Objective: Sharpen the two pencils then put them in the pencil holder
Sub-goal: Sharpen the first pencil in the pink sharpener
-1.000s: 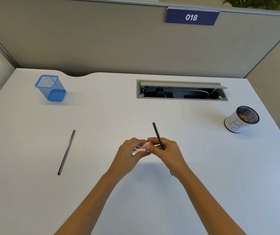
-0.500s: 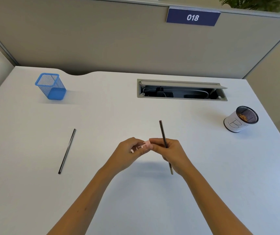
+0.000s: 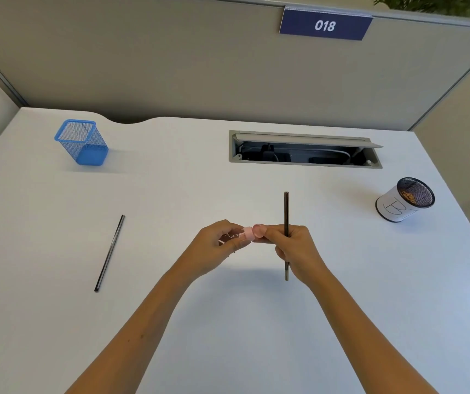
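Observation:
My right hand [image 3: 293, 250] grips a dark pencil [image 3: 286, 211] that stands almost upright above the white desk; its thumb also touches a small pink sharpener [image 3: 248, 233]. My left hand [image 3: 219, 245] pinches the clear body of that sharpener from the left. A second dark pencil [image 3: 110, 253] lies flat on the desk at the left. The blue mesh pencil holder [image 3: 81, 143] stands at the far left.
A white round cup [image 3: 398, 207] with a dark mesh rim and shavings inside sits at the right. An open cable tray [image 3: 304, 150] is sunk into the desk at the back. Grey partition walls close off the back and sides.
The held pencil has swung from leaning left to nearly upright and shifted right. The hands have drawn slightly apart, showing more of the pink sharpener.

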### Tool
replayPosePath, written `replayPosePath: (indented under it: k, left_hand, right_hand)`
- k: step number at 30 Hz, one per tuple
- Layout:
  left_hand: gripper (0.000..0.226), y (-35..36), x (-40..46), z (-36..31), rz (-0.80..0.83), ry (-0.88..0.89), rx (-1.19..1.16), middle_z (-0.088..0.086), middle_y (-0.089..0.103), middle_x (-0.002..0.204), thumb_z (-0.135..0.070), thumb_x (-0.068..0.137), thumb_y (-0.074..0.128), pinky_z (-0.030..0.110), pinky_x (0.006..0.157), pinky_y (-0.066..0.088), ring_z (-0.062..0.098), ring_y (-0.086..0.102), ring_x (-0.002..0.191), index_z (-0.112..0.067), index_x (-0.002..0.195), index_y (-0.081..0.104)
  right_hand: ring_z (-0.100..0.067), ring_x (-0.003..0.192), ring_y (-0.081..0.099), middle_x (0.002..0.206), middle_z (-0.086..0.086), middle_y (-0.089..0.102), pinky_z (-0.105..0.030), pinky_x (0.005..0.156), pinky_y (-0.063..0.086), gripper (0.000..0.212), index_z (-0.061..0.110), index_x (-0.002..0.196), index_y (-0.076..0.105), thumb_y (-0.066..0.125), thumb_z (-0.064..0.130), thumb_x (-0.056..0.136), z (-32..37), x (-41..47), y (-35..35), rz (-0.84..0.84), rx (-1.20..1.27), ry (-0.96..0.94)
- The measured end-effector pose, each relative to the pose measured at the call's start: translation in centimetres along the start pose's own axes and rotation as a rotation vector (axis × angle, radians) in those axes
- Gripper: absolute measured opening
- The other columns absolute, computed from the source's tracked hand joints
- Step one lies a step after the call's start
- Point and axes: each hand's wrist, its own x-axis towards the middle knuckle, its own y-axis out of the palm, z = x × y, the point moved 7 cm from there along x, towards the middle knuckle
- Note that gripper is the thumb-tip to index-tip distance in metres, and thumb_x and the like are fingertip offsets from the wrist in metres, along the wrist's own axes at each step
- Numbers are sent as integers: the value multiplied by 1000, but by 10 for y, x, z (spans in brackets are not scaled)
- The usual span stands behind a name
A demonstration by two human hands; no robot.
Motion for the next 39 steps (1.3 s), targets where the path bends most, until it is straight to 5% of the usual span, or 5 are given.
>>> replayPosePath:
  k: [4,13,19,27,39]
  left_hand:
    - [21,1,1,4,54,-60,-86,-12,72,99,-39,91,66,16,82,49,0,64,92,-27,107,71]
    - [24,4,-4,7,90,-97,-318,2,71,110,-39,80,74,36,88,58,12,66,99,-31,102,72]
    - [14,-2,-5,15,65,-109,-309,2,68,103,-25,95,61,31,79,58,7,67,89,-30,106,67]
    - [25,-12,-2,15,-18,-107,-296,-4,68,96,-44,81,67,26,78,57,5,64,85,-28,99,72]
    - [15,-23,-1,21,-55,-93,-146,-13,72,100,-29,85,74,21,78,46,3,57,76,-34,99,71]
  right_hand:
    - [-18,80,73,97,-12,74,-23,41,14,18,-5,91,71,60,10,90,-2,4,3,20,175,43]
    - [-10,71,70,84,-9,72,-13,35,22,16,3,95,69,61,16,91,-20,11,9,27,304,190]
    - [-9,51,40,72,1,60,-18,44,29,40,18,105,63,43,51,96,-24,11,-2,-73,1,223]
    - [-14,70,50,76,3,52,-22,59,39,22,23,108,72,59,27,90,13,-10,-6,-235,-745,-632]
    - [-24,59,51,71,-3,56,-26,56,33,14,22,94,76,70,20,81,35,-15,2,-270,-1151,-902]
